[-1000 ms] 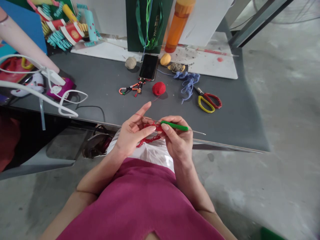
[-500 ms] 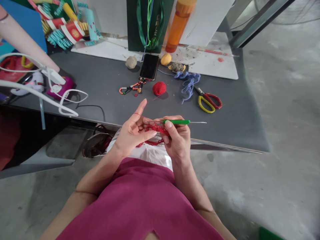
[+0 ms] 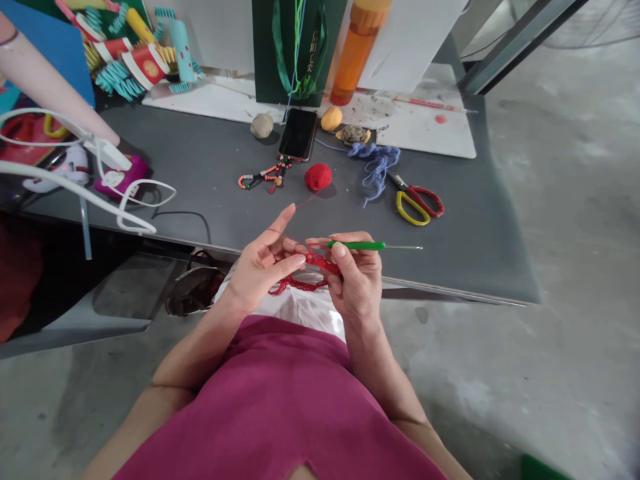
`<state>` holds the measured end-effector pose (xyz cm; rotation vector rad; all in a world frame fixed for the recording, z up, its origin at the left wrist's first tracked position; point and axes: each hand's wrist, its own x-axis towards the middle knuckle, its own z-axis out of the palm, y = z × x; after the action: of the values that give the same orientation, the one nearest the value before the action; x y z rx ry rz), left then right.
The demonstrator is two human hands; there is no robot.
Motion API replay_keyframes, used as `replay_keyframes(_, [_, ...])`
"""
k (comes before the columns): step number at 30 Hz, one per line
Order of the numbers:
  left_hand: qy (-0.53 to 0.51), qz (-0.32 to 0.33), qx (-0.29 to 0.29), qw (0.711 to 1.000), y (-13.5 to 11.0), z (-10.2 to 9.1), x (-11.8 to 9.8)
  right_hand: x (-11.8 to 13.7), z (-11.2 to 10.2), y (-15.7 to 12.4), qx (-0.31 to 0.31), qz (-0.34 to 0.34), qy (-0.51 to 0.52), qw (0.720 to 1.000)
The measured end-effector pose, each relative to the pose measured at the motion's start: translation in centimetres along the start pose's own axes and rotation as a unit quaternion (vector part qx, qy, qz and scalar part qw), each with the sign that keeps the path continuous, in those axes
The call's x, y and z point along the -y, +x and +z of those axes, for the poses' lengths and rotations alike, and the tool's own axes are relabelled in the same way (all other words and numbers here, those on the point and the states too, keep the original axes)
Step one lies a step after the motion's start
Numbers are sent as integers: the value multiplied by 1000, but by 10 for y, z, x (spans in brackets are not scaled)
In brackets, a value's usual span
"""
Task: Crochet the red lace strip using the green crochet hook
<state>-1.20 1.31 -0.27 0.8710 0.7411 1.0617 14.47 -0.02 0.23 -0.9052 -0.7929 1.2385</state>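
Observation:
My right hand point(image 3: 356, 277) pinches a crochet hook with a green handle point(image 3: 356, 245), its thin metal shaft pointing right. My left hand point(image 3: 263, 263) holds the red crocheted chain point(image 3: 300, 285) near the hook's tip, with the index finger raised. A strand of red yarn point(image 3: 305, 199) runs from that hand up to the red yarn ball point(image 3: 318, 177) on the grey table. The hook's tip is hidden among my fingers and the stitches.
Yellow-and-red-handled scissors point(image 3: 414, 201), blue yarn point(image 3: 376, 167), a phone point(image 3: 299, 134) and a beaded string point(image 3: 265, 175) lie beyond the table's near edge point(image 3: 450, 285). Another person's forearm point(image 3: 45, 77) and white cables point(image 3: 75, 180) are at upper left.
The hook has swung from tilting down to the right to nearly level, and now sits slightly further right. My right hand has risen a little, and the red chain has shifted with it.

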Motion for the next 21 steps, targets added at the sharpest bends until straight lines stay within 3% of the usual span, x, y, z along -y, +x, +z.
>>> replay_keyframes(10, [-12, 2, 1, 1000, 1, -3, 3, 0, -1, -1, -7, 10, -14, 1000])
replay_keyframes(21, [-41, 15, 1, 999, 1, 0, 2, -2, -1, 1, 13, -13, 37, 999])
